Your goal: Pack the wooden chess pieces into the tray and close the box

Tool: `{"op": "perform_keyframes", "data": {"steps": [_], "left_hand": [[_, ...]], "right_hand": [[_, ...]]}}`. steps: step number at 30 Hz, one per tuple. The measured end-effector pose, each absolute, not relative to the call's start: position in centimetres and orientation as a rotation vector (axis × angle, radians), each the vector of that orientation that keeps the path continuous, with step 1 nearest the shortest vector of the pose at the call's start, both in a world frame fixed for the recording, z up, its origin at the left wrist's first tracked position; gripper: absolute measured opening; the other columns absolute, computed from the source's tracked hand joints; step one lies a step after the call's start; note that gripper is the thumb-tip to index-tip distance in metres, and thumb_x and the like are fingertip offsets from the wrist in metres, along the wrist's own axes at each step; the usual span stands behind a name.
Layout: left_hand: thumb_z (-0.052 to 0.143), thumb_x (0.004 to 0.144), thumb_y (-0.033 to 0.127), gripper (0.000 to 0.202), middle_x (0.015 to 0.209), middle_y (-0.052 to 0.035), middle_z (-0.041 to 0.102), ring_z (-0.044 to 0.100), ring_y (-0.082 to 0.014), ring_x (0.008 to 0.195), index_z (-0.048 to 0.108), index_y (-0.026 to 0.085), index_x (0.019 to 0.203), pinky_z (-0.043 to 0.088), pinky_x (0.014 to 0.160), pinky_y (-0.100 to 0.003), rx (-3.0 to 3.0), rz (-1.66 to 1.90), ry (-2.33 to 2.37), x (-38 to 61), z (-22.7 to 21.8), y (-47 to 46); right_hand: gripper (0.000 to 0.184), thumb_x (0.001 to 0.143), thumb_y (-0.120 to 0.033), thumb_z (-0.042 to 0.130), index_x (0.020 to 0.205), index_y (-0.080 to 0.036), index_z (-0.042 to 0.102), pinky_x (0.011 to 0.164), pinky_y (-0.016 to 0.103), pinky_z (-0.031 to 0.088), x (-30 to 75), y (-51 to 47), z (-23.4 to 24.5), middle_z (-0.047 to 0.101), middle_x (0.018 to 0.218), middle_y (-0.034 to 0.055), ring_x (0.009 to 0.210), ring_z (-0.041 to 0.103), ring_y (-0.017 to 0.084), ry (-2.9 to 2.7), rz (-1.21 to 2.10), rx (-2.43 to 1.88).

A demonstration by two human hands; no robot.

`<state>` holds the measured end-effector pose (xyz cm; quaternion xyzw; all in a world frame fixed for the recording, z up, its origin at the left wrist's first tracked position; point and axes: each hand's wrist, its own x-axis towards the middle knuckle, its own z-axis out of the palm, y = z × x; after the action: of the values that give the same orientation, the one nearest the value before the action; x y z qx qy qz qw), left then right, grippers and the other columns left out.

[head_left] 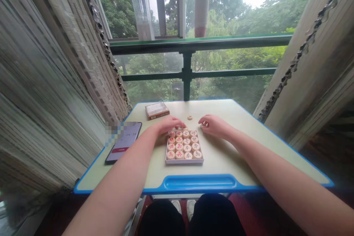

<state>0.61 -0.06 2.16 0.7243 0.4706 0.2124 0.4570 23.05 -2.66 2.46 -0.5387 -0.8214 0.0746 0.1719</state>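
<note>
A white open box (184,161) of round wooden Chinese chess pieces (183,144) lies in the middle of a small pale table (238,147). My left hand (166,125) rests at the box's far left corner, fingers curled down over the top row of pieces. At the far right corner sits my right hand (212,124), its fingertips pinched together on something I cannot make out, close to the box's rim. One loose chess piece (190,117) lies on the table between and beyond the two hands.
A smartphone (124,142) with a lit screen lies at the table's left edge. A brown lid or box (157,110) sits at the far left. A blue groove (199,183) runs along the near edge. Curtains hang at both sides, and a green railing (199,42) stands behind.
</note>
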Motion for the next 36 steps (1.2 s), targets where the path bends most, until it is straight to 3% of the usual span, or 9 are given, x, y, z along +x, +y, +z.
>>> {"op": "perform_keyframes", "data": {"steps": [8, 15, 21, 26, 36], "left_hand": [[0.056, 0.067, 0.038, 0.036, 0.095, -0.0076, 0.066, 0.053, -0.0160, 0.078, 0.070, 0.013, 0.090, 0.040, 0.069, -0.028, 1.800, 0.557, 1.202, 0.7, 1.7, 0.3], [0.056, 0.070, 0.037, 0.036, 0.111, -0.0089, 0.062, 0.054, -0.0142, 0.077, 0.070, 0.013, 0.094, 0.042, 0.071, -0.027, 1.794, 0.615, 1.162, 0.6, 1.3, 0.6], [0.059, 0.066, 0.026, 0.032, 0.096, -0.0056, 0.068, 0.057, -0.0149, 0.078, 0.070, 0.016, 0.094, 0.042, 0.068, -0.024, 1.853, 0.582, 1.247, 0.4, 1.0, 0.8], [0.058, 0.068, 0.030, 0.032, 0.083, -0.0059, 0.069, 0.057, -0.0141, 0.070, 0.070, 0.015, 0.094, 0.042, 0.062, -0.024, 1.848, 0.577, 1.274, 0.0, 0.8, 1.0], [0.059, 0.066, 0.026, 0.034, 0.084, -0.0051, 0.068, 0.057, -0.0130, 0.071, 0.069, 0.015, 0.097, 0.044, 0.065, -0.023, 1.830, 0.615, 1.229, -0.2, 1.1, 0.9]], "right_hand": [[0.024, 0.068, -0.012, 0.055, 0.088, -0.018, 0.067, 0.072, 0.023, 0.046, 23.1, -1.9, 1.5, 0.066, 0.088, 0.0047, 0.074, 0.060, 0.014, -2.298, 0.285, -1.406], [0.018, 0.073, -0.018, 0.055, 0.086, -0.019, 0.068, 0.068, 0.023, 0.045, 22.9, -1.9, 1.4, 0.065, 0.088, 0.0047, 0.070, 0.058, 0.013, -2.274, 0.255, -1.421], [0.016, 0.076, -0.024, 0.056, 0.085, -0.019, 0.068, 0.067, 0.024, 0.044, 22.9, -1.9, 1.3, 0.066, 0.083, 0.0038, 0.070, 0.058, 0.014, -2.283, 0.244, -1.406], [0.015, 0.073, -0.027, 0.060, 0.085, -0.018, 0.065, 0.067, 0.026, 0.043, 23.0, -1.9, 1.4, 0.065, 0.083, 0.0034, 0.071, 0.057, 0.015, -2.188, 0.164, -1.347], [0.015, 0.069, -0.028, 0.066, 0.080, -0.019, 0.063, 0.066, 0.026, 0.043, 21.2, -4.5, 2.4, 0.059, 0.082, 0.0028, 0.072, 0.053, 0.014, -2.212, 0.231, -1.084]]}}
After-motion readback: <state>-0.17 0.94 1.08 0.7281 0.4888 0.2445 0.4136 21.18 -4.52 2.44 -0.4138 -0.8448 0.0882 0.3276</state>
